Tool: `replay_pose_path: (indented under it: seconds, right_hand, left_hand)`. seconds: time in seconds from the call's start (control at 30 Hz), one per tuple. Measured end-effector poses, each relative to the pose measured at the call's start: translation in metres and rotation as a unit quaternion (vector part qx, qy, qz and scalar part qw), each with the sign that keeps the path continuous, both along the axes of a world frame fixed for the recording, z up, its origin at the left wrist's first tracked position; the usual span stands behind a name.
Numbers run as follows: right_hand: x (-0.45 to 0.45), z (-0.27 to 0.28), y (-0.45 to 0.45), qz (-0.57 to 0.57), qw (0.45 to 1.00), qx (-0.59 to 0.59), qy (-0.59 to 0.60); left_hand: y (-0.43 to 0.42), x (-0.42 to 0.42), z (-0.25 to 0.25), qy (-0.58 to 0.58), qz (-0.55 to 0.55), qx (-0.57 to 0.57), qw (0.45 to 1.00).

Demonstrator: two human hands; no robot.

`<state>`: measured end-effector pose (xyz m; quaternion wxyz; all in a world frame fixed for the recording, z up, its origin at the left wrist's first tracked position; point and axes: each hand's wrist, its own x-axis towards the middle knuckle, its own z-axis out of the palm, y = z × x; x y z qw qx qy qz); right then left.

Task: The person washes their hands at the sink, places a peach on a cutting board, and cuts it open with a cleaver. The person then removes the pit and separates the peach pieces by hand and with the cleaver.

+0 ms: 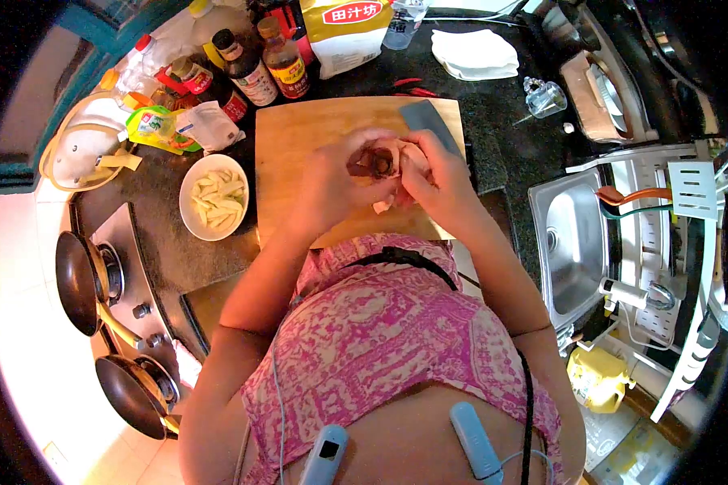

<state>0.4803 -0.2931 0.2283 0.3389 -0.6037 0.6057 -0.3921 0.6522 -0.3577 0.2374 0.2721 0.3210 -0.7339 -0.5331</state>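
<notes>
Both hands meet above the wooden cutting board [291, 129]. My left hand [336, 178] curls around the left side of a rounded, dark reddish-brown thing with pale pinkish flaps [378, 162]; its kind is unclear. On the other side my right hand [437, 174] pinches the pale part, thumb and fingers pressed together. A small pale piece [382, 205] hangs or lies just below the hands. Behind my right hand, a grey cleaver-like blade [427, 123] lies on the board's far right corner.
A white bowl of pale cut strips [215, 198] stands left of the board. Bottles [285, 65] and a yellow bag [346, 32] line the back. Red chillies [412, 85] lie behind the board. Two pans [79, 283] sit on the stove at left; a sink [574, 242] is at right.
</notes>
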Motion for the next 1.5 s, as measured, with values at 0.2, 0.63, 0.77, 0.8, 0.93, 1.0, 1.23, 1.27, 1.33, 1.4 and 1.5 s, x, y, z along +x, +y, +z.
replay_pose_path:
  seconds: [0.2, 0.63, 0.77, 0.8, 0.93, 1.0, 1.23, 1.27, 1.33, 1.4, 1.5]
  right_hand:
    - [-0.002, -0.005, -0.003, 0.023, 0.992, 0.078, -0.093]
    - [0.024, 0.016, 0.006, -0.055, 0.943, -0.208, 0.255]
    - [0.021, 0.008, 0.010, -0.052, 0.932, -0.213, 0.290]
    - [0.022, 0.010, 0.011, -0.060, 0.932, -0.205, 0.293]
    - [0.022, 0.015, 0.018, -0.033, 0.936, -0.178, 0.301]
    - [0.020, 0.016, 0.023, -0.025, 0.943, -0.178, 0.280]
    - [-0.003, 0.028, 0.017, 0.074, 0.988, -0.102, 0.085]
    - [-0.008, 0.032, 0.014, 0.076, 0.988, -0.102, 0.084]
    - [-0.022, 0.044, 0.006, 0.110, 0.928, 0.216, -0.282]
    - [-0.047, 0.004, -0.007, 0.116, 0.909, 0.211, -0.341]
    - [-0.073, -0.036, -0.025, 0.029, 0.903, 0.186, -0.386]
  left_hand:
    - [-0.002, 0.001, -0.014, 0.045, -0.004, 0.047, 0.998]
    - [0.027, -0.019, -0.024, 0.183, 0.088, 0.105, 0.974]
    - [0.030, -0.018, -0.019, 0.235, 0.065, 0.164, 0.956]
    - [0.030, -0.018, -0.019, 0.235, 0.066, 0.165, 0.956]
    - [0.029, -0.014, -0.016, 0.236, 0.038, 0.215, 0.947]
    - [0.029, -0.013, -0.012, 0.229, 0.028, 0.227, 0.946]
    - [0.014, 0.004, 0.008, 0.142, -0.015, 0.230, 0.963]
    - [0.011, 0.006, 0.008, 0.136, -0.033, 0.246, 0.959]
    - [0.007, 0.016, 0.005, 0.127, -0.039, 0.309, 0.942]
    - [0.005, 0.021, 0.001, 0.118, -0.047, 0.369, 0.921]
    - [0.003, 0.028, -0.011, 0.129, -0.026, 0.382, 0.915]
